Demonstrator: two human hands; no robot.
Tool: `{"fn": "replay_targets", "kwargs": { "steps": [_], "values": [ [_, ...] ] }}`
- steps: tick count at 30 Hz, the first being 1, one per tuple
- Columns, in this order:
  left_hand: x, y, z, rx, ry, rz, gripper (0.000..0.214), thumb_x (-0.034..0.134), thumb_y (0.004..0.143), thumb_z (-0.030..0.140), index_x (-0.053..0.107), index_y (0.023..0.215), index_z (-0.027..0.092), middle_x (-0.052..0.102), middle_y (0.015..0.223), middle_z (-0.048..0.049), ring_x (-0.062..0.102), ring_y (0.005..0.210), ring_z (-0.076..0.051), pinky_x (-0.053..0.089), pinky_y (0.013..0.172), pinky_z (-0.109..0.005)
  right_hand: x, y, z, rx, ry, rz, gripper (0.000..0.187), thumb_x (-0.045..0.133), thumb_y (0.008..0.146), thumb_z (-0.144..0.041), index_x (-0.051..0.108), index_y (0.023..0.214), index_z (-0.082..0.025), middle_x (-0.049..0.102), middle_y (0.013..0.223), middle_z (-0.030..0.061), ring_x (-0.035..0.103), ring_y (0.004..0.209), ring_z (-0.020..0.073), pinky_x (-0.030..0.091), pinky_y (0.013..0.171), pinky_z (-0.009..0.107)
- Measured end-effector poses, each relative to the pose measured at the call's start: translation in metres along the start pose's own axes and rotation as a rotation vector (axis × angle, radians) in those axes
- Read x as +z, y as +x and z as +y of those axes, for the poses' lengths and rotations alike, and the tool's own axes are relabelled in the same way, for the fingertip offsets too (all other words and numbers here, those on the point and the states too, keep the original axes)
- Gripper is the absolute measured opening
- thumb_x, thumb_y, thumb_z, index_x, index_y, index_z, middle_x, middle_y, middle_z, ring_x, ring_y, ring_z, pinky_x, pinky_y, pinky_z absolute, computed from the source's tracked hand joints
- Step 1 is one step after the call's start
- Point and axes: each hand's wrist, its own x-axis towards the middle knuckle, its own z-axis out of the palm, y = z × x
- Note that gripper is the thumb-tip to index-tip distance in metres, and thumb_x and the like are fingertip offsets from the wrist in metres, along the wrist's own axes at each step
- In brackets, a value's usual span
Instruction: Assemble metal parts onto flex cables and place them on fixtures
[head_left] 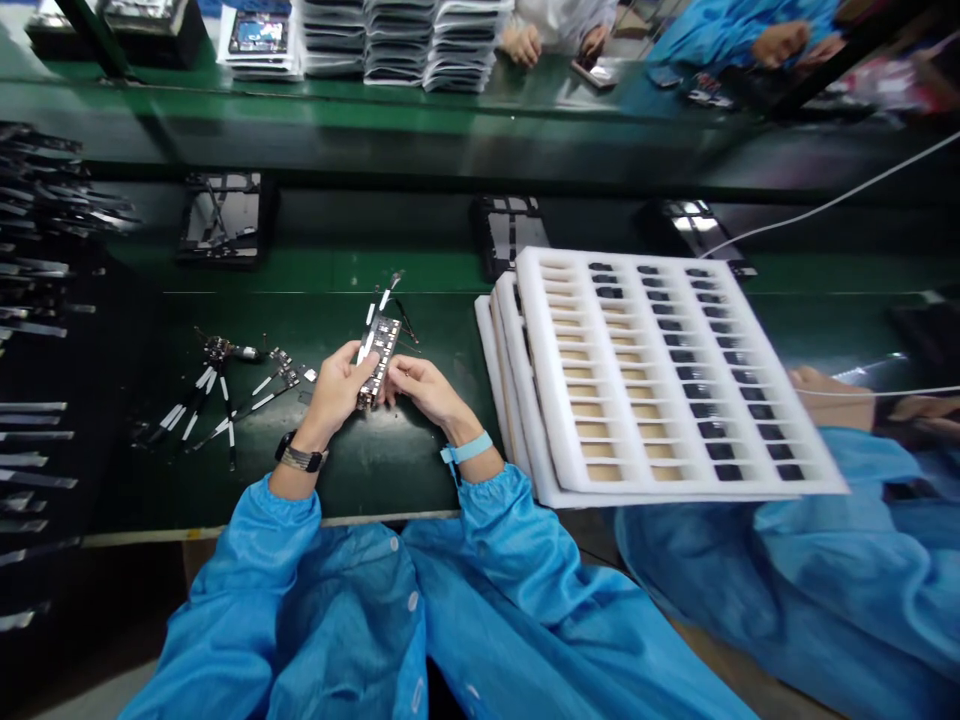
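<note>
A narrow circuit board (pixel 387 343) with ribbon cables (pixel 387 294) at its far end is tilted up above the green bench. My left hand (pixel 339 388) is closed on it, the thumb lying across its face. Beside the board's lower right edge, my right hand (pixel 433 392) has its fingers pinched together; what sits between them is too small to make out. Left of my hands lie loose electronic parts (pixel 219 350) with black and white flex cables (pixel 225 425) and a small board piece (pixel 285 366).
Stacked white foam trays (pixel 540 300) with dark parts in several slots stand close on my right. Black device frames (pixel 221 220) lie along the back. Many flex strips (pixel 34 435) fill the left side. Co-workers' hands (pixel 521 45) show across the bench; a blue sleeve (pixel 862 470) is at right.
</note>
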Motion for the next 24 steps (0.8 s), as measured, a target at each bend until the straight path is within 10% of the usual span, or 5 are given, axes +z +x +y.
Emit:
{"fn": "replay_targets", "kwargs": {
  "steps": [9, 15, 24],
  "values": [
    [-0.004, -0.003, 0.003, -0.032, 0.21, -0.045, 0.06, 0.08, 0.086, 0.065, 0.065, 0.116, 0.016, 0.073, 0.066, -0.002, 0.059, 0.045, -0.014, 0.041, 0.042, -0.022, 0.001, 0.001, -0.003, -0.005, -0.093, 0.104, 0.049, 0.083, 0.088, -0.064, 0.067, 0.081, -0.018, 0.07, 0.07, 0.0013, 0.061, 0.062, 0.0134, 0.048, 0.061, 0.026],
    [-0.014, 0.002, 0.0, 0.009, 0.493, 0.08, 0.044, 0.07, 0.095, 0.054, 0.069, 0.119, 0.017, 0.042, 0.047, 0.0113, 0.031, 0.038, -0.01, 0.021, 0.044, -0.024, -0.012, 0.002, -0.006, -0.073, -0.218, 0.41, 0.051, 0.08, 0.088, -0.066, 0.062, 0.075, -0.02, 0.068, 0.066, 0.0006, 0.059, 0.059, 0.013, 0.045, 0.059, 0.026],
    [-0.017, -0.003, -0.006, 0.322, 1.146, 0.336, 0.029, 0.062, 0.104, 0.042, 0.078, 0.096, 0.02, 0.07, 0.091, -0.0104, 0.067, 0.081, -0.024, 0.041, 0.069, -0.033, -0.012, 0.001, -0.012, -0.103, -0.271, 0.383, 0.056, 0.077, 0.087, -0.073, 0.058, 0.073, -0.022, 0.066, 0.064, 0.0002, 0.057, 0.057, 0.0133, 0.042, 0.055, 0.026]
  ]
}}
